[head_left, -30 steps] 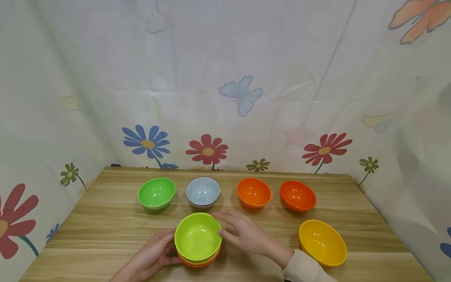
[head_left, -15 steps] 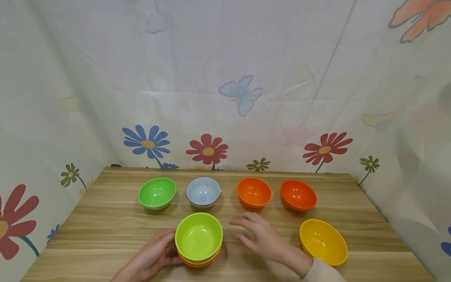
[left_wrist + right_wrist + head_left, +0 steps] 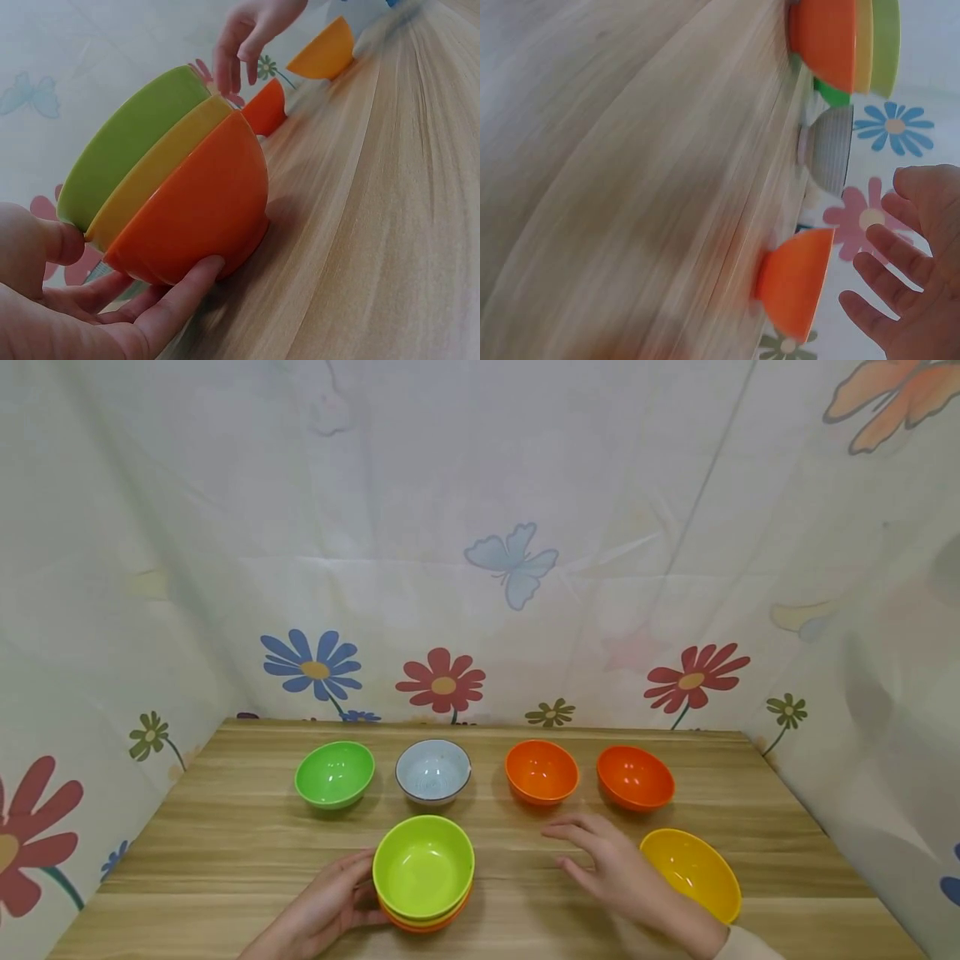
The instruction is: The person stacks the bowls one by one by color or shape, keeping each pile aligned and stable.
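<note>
A stack of three bowls stands near the table's front: a yellow-green bowl (image 3: 423, 870) on top, a yellow bowl (image 3: 159, 171) in the middle and an orange bowl (image 3: 206, 199) at the bottom. My left hand (image 3: 335, 895) holds the stack from the left side. In the left wrist view its thumb lies at the upper rims and its fingers (image 3: 180, 300) rest against the orange bowl. My right hand (image 3: 611, 867) hovers with loosely bent fingers and nothing in them, to the right of the stack. A separate yellow bowl (image 3: 699, 870) lies beyond it, partly hidden by the right hand and wrist.
Along the back of the wooden table (image 3: 247, 827) stand a green bowl (image 3: 334, 775), a pale blue bowl (image 3: 433, 772), an orange bowl (image 3: 542, 772) and a red-orange bowl (image 3: 636, 778). A flowered cloth (image 3: 420, 527) hangs behind and at both sides.
My right hand has let go of the yellow-green bowl's rim and moved right, toward the separate yellow bowl. The left hand and the stack have stayed in place.
</note>
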{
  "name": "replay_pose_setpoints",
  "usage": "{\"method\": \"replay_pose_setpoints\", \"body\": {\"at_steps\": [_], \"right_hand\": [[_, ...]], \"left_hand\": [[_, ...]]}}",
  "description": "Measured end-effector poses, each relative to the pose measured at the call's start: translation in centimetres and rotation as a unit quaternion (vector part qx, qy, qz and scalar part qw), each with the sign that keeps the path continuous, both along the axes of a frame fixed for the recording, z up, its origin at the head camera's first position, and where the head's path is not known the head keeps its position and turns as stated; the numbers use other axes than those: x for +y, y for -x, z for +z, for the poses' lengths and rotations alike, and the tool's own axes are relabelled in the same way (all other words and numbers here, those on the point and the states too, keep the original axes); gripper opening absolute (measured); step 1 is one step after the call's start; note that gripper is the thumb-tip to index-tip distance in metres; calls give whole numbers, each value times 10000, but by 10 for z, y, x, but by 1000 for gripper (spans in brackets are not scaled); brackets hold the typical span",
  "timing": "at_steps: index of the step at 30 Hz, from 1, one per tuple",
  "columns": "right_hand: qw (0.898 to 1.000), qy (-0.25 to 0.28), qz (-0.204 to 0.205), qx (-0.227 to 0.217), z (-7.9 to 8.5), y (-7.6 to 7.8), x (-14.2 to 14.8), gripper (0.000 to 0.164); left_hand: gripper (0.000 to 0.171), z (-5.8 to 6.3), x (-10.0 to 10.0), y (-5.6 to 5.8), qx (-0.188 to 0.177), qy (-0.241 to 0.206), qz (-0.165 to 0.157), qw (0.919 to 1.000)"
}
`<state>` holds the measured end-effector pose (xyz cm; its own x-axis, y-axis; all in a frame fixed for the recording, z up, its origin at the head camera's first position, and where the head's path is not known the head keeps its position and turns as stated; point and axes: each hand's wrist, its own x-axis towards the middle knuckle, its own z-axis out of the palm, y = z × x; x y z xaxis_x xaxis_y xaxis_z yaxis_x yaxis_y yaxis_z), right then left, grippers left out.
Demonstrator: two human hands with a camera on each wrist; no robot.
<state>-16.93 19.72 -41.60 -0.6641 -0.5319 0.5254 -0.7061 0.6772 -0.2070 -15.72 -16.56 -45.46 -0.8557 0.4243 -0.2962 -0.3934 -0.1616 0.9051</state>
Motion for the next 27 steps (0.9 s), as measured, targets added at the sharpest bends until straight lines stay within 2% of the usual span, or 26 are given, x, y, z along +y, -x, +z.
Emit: {"method": "replay_pose_setpoints", "body": {"at_steps": [6, 12, 17, 19, 24, 27], "right_hand": [[9983, -213, -463, -271, 1, -2, 17, 39], [9969, -231, -736, -161, 0, -2, 35, 37], [9920, -243, -1188, -338, -2, -5, 52, 36], [9904, -274, -1317, -309, -2, -7, 58, 35], [9900, -278, -1375, 150, -5, -7, 73, 35], [9871, -322, -1571, -21, -5, -7, 82, 37]], "left_hand": [[65, 1, 0, -1, -4, 8, 50, 10000], [63, -1, 0, -2, 90, -21, 34, 10000], [64, -2, 0, -1, 70, -20, 42, 10000], [64, -2, 0, -1, 63, -24, 48, 10000], [62, -2, 0, -1, 68, -56, 42, 10000], [61, -2, 0, -1, 78, -75, 32, 9999]]}}
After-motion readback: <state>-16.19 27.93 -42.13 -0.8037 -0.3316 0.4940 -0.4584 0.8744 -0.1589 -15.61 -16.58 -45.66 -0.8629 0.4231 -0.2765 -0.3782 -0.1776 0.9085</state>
